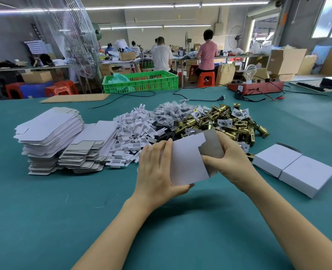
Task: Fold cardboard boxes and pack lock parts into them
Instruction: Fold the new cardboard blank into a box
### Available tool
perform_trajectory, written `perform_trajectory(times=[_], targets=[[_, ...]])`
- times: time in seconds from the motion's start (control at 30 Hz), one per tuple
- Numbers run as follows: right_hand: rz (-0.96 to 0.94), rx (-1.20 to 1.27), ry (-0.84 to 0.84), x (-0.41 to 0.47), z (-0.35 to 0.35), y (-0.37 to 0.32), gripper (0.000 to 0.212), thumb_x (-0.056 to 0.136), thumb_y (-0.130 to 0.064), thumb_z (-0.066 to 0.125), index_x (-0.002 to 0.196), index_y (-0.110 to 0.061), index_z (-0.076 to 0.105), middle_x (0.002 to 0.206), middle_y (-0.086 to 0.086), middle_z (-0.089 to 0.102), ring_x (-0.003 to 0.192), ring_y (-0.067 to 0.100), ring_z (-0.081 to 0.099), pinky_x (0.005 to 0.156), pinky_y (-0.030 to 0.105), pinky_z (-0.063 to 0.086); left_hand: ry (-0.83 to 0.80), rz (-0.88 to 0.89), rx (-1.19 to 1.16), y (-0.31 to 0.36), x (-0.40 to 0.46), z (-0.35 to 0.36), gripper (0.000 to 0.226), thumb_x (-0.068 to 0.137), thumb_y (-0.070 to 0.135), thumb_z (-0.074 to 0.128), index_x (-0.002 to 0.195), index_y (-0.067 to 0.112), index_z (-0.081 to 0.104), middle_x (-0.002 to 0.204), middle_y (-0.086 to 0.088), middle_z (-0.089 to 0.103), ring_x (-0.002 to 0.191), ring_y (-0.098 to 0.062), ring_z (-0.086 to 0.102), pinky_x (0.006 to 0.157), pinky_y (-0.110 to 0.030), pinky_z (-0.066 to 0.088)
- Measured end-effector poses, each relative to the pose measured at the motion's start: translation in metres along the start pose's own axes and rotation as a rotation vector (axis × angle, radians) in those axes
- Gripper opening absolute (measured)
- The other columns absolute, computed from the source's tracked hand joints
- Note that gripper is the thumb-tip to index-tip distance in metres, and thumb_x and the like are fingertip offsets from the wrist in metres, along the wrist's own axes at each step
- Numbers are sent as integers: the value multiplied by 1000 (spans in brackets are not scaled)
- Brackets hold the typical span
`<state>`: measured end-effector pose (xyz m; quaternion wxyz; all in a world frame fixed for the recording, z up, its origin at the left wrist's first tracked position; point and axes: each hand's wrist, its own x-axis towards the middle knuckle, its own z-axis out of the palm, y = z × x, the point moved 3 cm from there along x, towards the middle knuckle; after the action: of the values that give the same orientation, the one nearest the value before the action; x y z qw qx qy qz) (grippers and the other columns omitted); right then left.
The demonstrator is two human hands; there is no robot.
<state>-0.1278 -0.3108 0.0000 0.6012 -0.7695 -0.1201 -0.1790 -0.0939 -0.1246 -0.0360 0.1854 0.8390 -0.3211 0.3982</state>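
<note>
- Your left hand (157, 168) grasps the near left side of a half-formed white box (188, 162), thumb on its front face, fingers wrapped behind.
- Your right hand (227, 158) pinches the box's grey inner flap, thumb pressing at the fold.
- The box is held just above the teal counter (63, 211), between both hands.
- To the right, two closed white boxes (295, 168) lie touching each other.
- To the left stand stacks of flat box blanks (50, 137).
- Behind the box, piles of white plastic pieces (134, 129), bagged small parts (171, 114), perhaps screws, and brass latch bolts (225, 121).
- Farther back, a green crate (141, 82).
</note>
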Motion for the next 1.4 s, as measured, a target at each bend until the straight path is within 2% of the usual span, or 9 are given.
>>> perform_trajectory(times=[0.23, 0.43, 0.6, 0.67, 0.87, 1.03, 1.17, 1.27, 1.4], targets=[[-71, -324, 46, 2, -8, 3, 53, 74, -17, 79, 113, -42, 53, 94, -23, 65, 88, -3, 60, 66, 11, 46, -9, -14, 29, 3, 1, -3, 102, 51, 56, 85, 127, -7, 58, 118, -20, 63, 112, -27, 46, 101, -53, 43], [-177, -579, 106, 1, -8, 6, 53, 75, -14, 77, 121, -31, 57, 92, -10, 64, 85, 12, 58, 68, 12, 41, 41, 13, 36, 3, 3, -4, 82, 56, 52, 86, 112, -4, 67, 107, -14, 70, 95, -30, 68, 93, -51, 50], [-85, 87, 5, 2, -8, 5, 45, 87, 6, 62, 109, -33, 64, 113, -4, 64, 96, 15, 64, 77, 27, 53, 45, -82, -30, 3, 3, -6, 73, 64, 60, 65, 109, 2, 68, 103, -7, 71, 94, -25, 65, 89, -41, 46], [-51, 336, 75, 4, -13, 4, 49, 86, 19, 47, 82, -24, 70, 120, 1, 63, 101, 19, 64, 78, 28, 51, 47, -162, -80, 0, 2, -6, 74, 61, 60, 68, 110, 4, 67, 103, -6, 70, 94, -24, 61, 87, -39, 42], [30, 470, 270, 7, -17, 14, 54, 82, 14, 30, 48, -20, 55, 103, 6, 69, 99, 23, 64, 86, 39, 49, 64, -313, -228, 2, 4, -12, 80, 61, 63, 64, 117, 5, 62, 107, -6, 65, 96, -30, 59, 86, -43, 44], [58, 236, 80, 5, 8, 13, 23, 79, -18, 42, 87, -15, 64, 102, -1, 70, 103, 22, 64, 88, 40, 48, 103, -540, -433, 8, 6, -17, 79, 57, 63, 72, 117, 13, 58, 101, 9, 54, 93, -19, 53, 83, -44, 48], [-86, 174, -205, -11, 44, 8, 40, 93, -40, 54, 128, -23, 47, 119, -7, 64, 114, 13, 60, 92, 25, 49, 70, -636, -586, 13, 4, -14, 75, 53, 69, 73, 111, 27, 54, 100, 10, 58, 95, -18, 57, 76, -42, 52], [-38, 157, -181, -14, 55, 9, 35, 93, -41, 49, 126, -30, 41, 116, -25, 62, 112, -2, 57, 90, 15, 45, 39, -641, -629, 17, 3, -10, 72, 52, 68, 72, 110, 31, 50, 100, 15, 53, 96, -13, 55, 76, -37, 52], [-32, 127, -94, -11, 48, 8, 29, 93, -40, 45, 121, -33, 43, 114, -16, 59, 108, -1, 56, 91, 18, 45, -14, -566, -645, 17, 3, -5, 69, 60, 65, 72, 114, 28, 52, 101, 15, 54, 97, -7, 54, 76, -21, 47]])
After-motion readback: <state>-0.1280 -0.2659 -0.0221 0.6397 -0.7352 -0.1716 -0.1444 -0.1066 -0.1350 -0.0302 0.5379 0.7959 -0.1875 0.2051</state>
